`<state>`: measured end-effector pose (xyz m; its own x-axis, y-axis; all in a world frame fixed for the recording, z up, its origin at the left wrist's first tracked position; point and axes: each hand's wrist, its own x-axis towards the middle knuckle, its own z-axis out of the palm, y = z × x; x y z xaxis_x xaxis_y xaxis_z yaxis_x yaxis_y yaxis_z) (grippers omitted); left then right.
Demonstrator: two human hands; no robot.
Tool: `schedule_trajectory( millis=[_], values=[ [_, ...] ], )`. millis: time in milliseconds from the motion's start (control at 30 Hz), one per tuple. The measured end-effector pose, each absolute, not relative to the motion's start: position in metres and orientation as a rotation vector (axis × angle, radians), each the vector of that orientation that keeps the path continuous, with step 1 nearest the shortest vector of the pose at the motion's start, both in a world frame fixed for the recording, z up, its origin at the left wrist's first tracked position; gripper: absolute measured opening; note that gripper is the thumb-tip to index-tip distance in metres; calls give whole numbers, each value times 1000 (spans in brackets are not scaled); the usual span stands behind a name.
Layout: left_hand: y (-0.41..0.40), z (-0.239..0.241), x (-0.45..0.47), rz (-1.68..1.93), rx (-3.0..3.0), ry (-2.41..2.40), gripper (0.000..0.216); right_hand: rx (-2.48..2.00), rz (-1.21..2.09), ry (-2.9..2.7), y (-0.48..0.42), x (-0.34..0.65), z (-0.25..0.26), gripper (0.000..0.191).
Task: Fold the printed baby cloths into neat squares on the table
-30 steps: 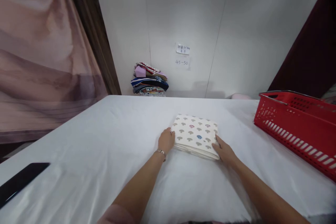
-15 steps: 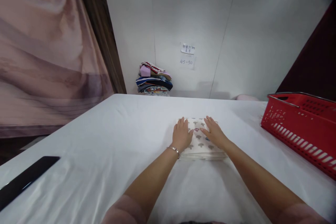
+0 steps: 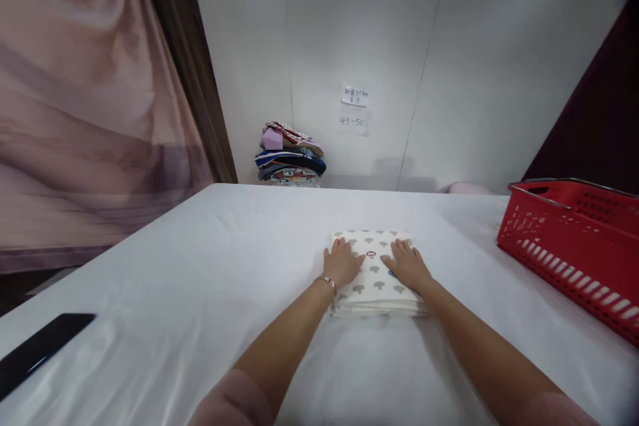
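Note:
A folded white cloth (image 3: 374, 287) printed with grey mushrooms, one red and one blue, lies on the white-covered table (image 3: 239, 246). Several layers show along its near edge. My left hand (image 3: 343, 263) rests flat on its left side, fingers spread and pointing away from me; a silver bracelet is on that wrist. On the right side of the cloth lies my right hand (image 3: 408, 266), also palm down with fingers apart. Neither hand grips the fabric.
A red plastic basket (image 3: 564, 239) with a metal handle stands on the right. A black flat device (image 3: 44, 349) lies at the left edge. Behind the table are a stack of folded fabrics (image 3: 292, 156) and a wall with paper notes (image 3: 354, 110). A pink curtain (image 3: 90, 113) hangs left.
Both hands have slid slightly toward me over the cloth, uncovering its far edge. The cloth looks flatter. My view has shifted a little.

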<state>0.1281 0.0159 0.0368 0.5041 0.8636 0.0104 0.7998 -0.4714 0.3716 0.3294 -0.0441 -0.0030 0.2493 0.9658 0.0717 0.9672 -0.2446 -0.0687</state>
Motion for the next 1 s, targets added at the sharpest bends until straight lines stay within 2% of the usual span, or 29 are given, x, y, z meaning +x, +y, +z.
schedule_trajectory(
  millis=[100,467,733,900,1000],
  values=[
    [32,42,137,368,2507,1441,69,-2403,-41,-1865,-45,328,-4,65],
    [51,7,136,329,2417,1516,67,-2353,39,-1852,-39,335,18,61],
    [52,4,135,425,2406,1484,64,-2309,65,-1823,-33,353,-6,67],
    [52,4,133,530,2370,1441,58,-2284,121,-1792,-32,353,0,68],
    [50,6,129,626,2314,1464,52,-2215,256,-1745,-35,356,7,62]
  ],
)
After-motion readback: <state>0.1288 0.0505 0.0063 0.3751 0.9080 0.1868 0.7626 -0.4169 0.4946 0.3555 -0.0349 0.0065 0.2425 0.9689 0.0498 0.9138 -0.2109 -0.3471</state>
